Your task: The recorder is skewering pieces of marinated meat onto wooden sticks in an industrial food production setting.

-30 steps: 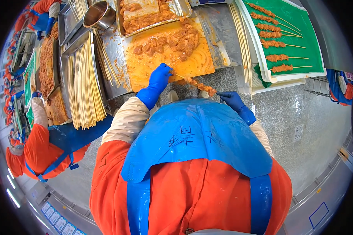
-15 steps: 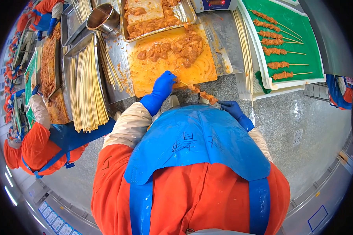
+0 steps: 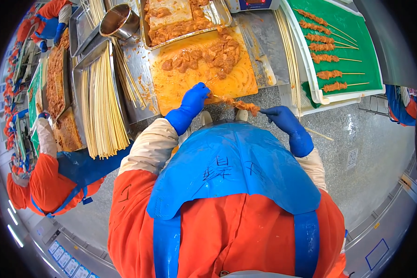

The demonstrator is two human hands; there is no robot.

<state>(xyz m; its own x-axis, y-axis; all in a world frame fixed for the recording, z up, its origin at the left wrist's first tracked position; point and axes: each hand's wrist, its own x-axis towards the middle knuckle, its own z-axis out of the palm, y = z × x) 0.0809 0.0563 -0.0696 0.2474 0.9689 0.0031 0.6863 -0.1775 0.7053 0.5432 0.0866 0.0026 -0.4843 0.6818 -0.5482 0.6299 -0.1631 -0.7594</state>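
My left hand (image 3: 193, 98), in a blue glove, is closed on a wooden skewer threaded with orange marinated meat (image 3: 246, 107), held over the near edge of the yellow cutting board (image 3: 171, 85). My right hand (image 3: 286, 121), also gloved, is at the meat-covered far end of that skewer, index finger and thumb pinched at its tip. Loose marinated meat pieces (image 3: 221, 54) lie on the board. Above the board is a steel tray of meat (image 3: 185, 28).
Left: steel tray of bamboo sticks (image 3: 99, 102), steel pot (image 3: 119, 23), co-workers (image 3: 51, 183) at meat trays. Right: white-rimmed green tray of finished skewers (image 3: 359, 41), loose long sticks (image 3: 287, 46), a scale (image 3: 250, 4) at top. Another worker (image 3: 401, 104) is at far right.
My left hand has come slightly down toward me with the skewer. My right hand and wrist have shifted slightly to the right, staying at the skewer's end.
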